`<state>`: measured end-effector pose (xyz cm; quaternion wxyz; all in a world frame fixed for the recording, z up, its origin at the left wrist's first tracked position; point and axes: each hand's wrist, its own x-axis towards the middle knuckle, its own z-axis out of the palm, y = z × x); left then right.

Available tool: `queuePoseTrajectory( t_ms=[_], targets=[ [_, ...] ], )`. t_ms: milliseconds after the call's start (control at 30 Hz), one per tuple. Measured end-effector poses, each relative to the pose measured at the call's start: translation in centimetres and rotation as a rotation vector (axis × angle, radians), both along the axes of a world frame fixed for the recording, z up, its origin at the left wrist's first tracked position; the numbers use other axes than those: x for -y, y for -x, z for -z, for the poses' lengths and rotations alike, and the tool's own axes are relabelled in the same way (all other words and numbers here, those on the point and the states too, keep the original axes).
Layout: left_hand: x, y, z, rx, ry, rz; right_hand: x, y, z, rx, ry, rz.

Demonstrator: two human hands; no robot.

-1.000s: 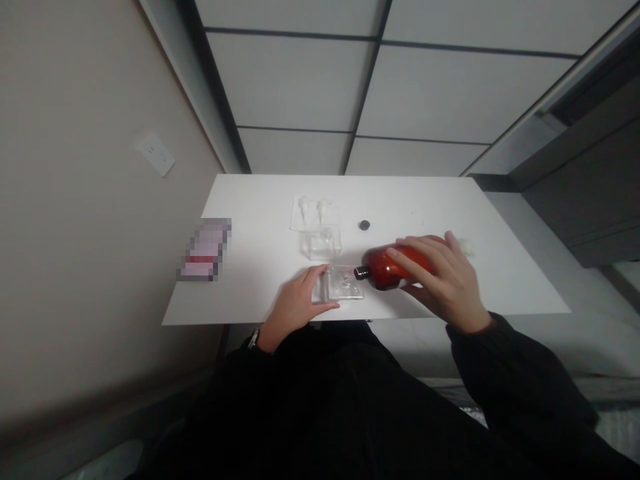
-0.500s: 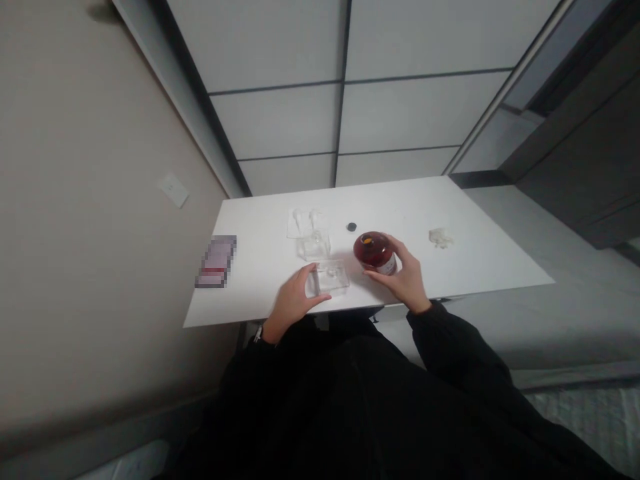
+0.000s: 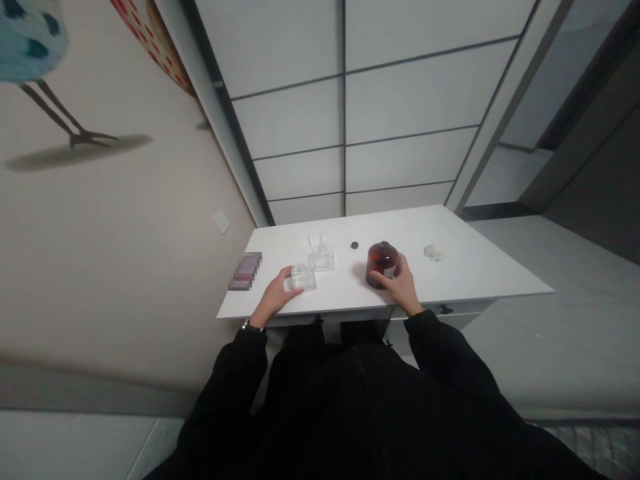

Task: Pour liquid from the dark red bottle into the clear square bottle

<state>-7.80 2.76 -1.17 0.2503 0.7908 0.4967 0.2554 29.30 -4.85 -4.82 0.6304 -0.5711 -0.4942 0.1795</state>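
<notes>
My left hand [image 3: 275,295] is closed round the side of a clear, square-sided bottle [image 3: 303,277] near the table's front edge, thumb in front and fingers behind. In my right hand [image 3: 402,285] is a dark red-brown bottle [image 3: 381,257], gripped from its right side. It stands upright on the table or just over it, and its neck has no cap on. A second clear bottle [image 3: 325,261] stands behind the first. Two clear pump tops [image 3: 323,244] lie at the back on a pale sheet. A small black cap [image 3: 355,245] rests between the bottles, farther back.
The white table [image 3: 470,270] carries everything. Crumpled tissue [image 3: 434,253] lies to the right of the red-brown bottle. A blurred-out pinkish flat object [image 3: 245,271] is at the left edge. Behind the table stand white panels [image 3: 300,120]; a wall rises on the left.
The red-brown bottle, tilted beside the clear bottle before, is now upright and farther right of it. My hands have moved apart. The whole view has shifted as my head moved.
</notes>
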Motion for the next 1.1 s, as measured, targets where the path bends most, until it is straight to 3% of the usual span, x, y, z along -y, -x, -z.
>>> queuePoseTrajectory(
  t_ms=[167, 400, 600, 800, 1100],
  targets=[
    [-2.1, -0.1, -0.3, 0.022, -0.005, -0.014, -0.1, -0.3, 0.3, 0.020, -0.019, -0.027],
    [-4.3, -2.2, -0.8, 0.025, -0.032, -0.012, -0.4, -0.3, 0.3, 0.023, -0.035, -0.068],
    [-6.3, -3.9, -2.8, 0.016, -0.103, 0.043, -0.4, -0.4, 0.3, 0.012, -0.038, -0.080],
    [-7.9, -5.3, -4.6, -0.010, -0.122, 0.206, -0.1, -0.3, 0.3, 0.009, -0.021, -0.086],
    [-7.3, -6.7, -3.2, 0.011, -0.136, 0.217, 1.0, 0.3, 1.5, 0.029, 0.066, -0.093]
  ],
)
